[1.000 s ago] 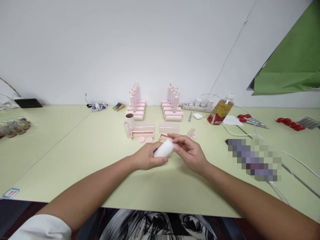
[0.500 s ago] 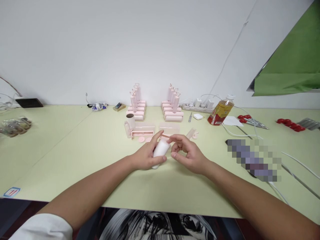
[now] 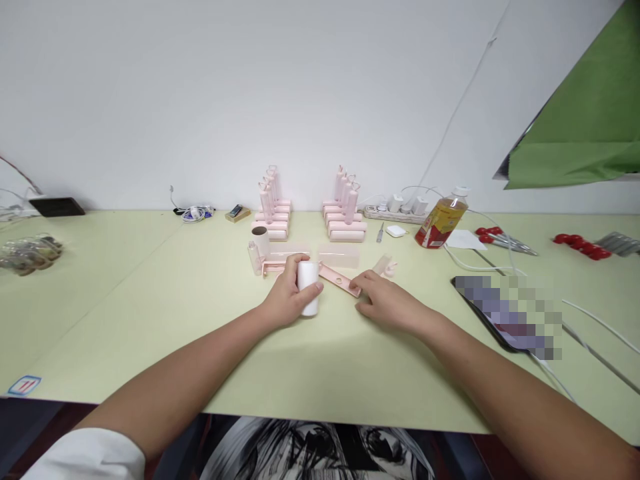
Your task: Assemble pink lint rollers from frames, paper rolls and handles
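My left hand (image 3: 287, 294) is wrapped round a white roll (image 3: 309, 288), which is held nearly upright just above or on the table. To its right, my right hand (image 3: 385, 300) has its fingertips on the right end of a long pink piece (image 3: 340, 279) with a round hole. That piece lies slanted, its left end near the roll. Behind my left hand is a pink frame (image 3: 273, 268), partly hidden. A white roll with a brown core (image 3: 261, 241) and a small clear pink tube (image 3: 255, 258) stand beside it. Clear covers (image 3: 339, 256) lie farther back.
Two rows of pink rollers (image 3: 347, 230) stand near the wall. A bottle (image 3: 443, 219), a power strip (image 3: 395, 214) and a phone (image 3: 500, 317) with cables are on the right. Red-handled tools (image 3: 505, 240) lie beyond. Packaged items (image 3: 31, 253) sit far left.
The white roll has turned more upright and moved slightly left with my left hand. My right hand has moved right and down, and the long pink piece now shows between the hands.
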{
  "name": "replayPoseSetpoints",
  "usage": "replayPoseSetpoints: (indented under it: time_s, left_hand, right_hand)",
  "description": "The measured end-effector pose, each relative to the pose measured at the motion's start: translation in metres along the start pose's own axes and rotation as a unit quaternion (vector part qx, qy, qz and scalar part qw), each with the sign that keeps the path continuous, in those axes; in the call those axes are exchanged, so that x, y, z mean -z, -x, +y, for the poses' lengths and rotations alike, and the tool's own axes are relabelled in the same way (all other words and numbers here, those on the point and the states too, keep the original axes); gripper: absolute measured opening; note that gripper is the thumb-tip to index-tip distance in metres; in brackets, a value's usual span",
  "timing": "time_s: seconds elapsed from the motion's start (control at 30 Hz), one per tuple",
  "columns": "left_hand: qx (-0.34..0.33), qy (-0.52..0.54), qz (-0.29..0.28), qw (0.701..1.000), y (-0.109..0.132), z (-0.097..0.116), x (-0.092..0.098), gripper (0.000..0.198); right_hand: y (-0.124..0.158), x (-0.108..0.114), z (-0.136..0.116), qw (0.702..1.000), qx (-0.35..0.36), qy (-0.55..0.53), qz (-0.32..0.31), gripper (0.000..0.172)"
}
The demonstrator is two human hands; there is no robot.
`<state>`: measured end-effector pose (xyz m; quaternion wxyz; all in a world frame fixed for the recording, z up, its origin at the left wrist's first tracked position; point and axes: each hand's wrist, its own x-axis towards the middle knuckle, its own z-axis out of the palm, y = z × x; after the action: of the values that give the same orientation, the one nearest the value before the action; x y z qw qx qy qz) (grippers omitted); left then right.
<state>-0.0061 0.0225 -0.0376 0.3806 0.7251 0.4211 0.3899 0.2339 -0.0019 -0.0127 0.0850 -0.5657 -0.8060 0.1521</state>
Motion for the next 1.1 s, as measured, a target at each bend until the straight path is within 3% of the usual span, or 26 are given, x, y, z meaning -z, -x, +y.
replayPoseSetpoints:
  time_s: [0.23,0.43,0.53,0.7,0.77,0.87,1.0,1.1]
  left_hand:
    - [0.022,0.053,0.004,0.998,0.0,0.001,-0.001,0.065]
    - [0.09,0.149,-0.02,0.985,-0.002,0.002,-0.004,0.047]
    - [0.094,0.176,-0.019,0.98,-0.002,0.004,-0.004,0.045]
    - [0.09,0.207,0.023,0.974,-0.003,0.009,0.0,0.044]
    - [0.094,0.22,0.05,0.97,-0.004,0.01,0.001,0.044]
    - [0.102,0.243,0.065,0.962,-0.004,0.011,-0.001,0.043]
    - [0.116,0.262,0.017,0.958,0.001,0.011,-0.011,0.046]
    - [0.107,0.27,-0.031,0.956,0.006,0.01,-0.017,0.049]
  right_hand:
    - [-0.003,0.002,-0.009,0.997,-0.002,-0.061,0.057,0.006]
    - [0.002,0.003,-0.016,0.973,-0.01,-0.179,0.142,0.023]
    - [0.004,0.003,-0.015,0.956,-0.004,-0.202,0.213,0.033]
    - [0.002,0.009,-0.003,0.914,-0.004,-0.266,0.305,0.043]
    - [0.0,0.009,-0.003,0.902,-0.01,-0.317,0.292,0.042]
    - [0.001,0.006,-0.012,0.89,-0.036,-0.408,0.202,0.038]
    - [0.001,-0.007,-0.029,0.849,-0.064,-0.521,0.061,0.037]
    - [-0.001,-0.014,-0.033,0.816,-0.074,-0.572,0.035,0.036]
